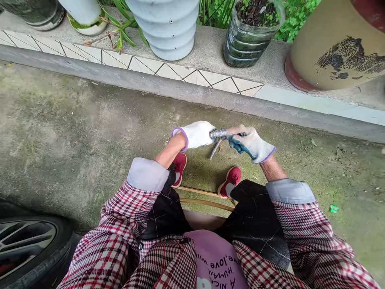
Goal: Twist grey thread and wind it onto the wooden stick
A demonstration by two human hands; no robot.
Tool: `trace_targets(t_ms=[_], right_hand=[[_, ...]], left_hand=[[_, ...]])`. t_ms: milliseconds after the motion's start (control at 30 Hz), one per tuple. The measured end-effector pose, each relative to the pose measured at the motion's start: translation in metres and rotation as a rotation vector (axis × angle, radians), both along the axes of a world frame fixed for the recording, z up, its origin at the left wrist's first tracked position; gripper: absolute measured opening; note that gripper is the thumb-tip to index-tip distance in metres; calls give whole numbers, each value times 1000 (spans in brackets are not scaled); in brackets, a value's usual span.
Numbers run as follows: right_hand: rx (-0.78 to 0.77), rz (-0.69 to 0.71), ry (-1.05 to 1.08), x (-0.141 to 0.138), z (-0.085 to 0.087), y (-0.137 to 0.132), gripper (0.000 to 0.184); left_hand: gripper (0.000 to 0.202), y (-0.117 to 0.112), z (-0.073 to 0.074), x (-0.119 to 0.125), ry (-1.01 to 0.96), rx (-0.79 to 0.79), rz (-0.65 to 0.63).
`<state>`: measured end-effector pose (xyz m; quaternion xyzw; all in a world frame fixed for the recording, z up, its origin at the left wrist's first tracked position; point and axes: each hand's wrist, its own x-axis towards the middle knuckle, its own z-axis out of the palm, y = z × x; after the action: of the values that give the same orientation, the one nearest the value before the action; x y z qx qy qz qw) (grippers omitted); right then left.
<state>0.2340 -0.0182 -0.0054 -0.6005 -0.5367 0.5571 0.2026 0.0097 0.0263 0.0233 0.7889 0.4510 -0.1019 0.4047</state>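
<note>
As the silver coil [219, 133] lies between, left fingers [207, 132] and right fingers [236, 146] clasp its ends.

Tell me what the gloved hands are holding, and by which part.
A silvery coil, held by its two ends: the left hand at one, the right hand at the other. The left fingers' exact grip is hidden.

Soft, diffuse daylight, fairly even, with faint shadows; darkest at lower left around the tire [62, 241]. Pale glints on the silvery coil [221, 133] near centre. Wide-angle stretching tilts the tan pot [333, 44], upper right.
</note>
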Motion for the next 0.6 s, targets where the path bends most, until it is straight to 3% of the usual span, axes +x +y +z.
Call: trace_targets(t_ms=[100,267,433,600], right_hand=[[35,20,-89,-4,2,-5,31],[162,209,-334,-3,15,-16,27],[231,282,-475,10,24,-13,21],[214,220,-491,24,15,2,17]], left_hand=[[25,5,-8,-2,63,112,62],[34,6,-19,2,305,216,153],[40,-8,-16,17,414,173,-53],[30,-19,-12,28,285,44,-195]])
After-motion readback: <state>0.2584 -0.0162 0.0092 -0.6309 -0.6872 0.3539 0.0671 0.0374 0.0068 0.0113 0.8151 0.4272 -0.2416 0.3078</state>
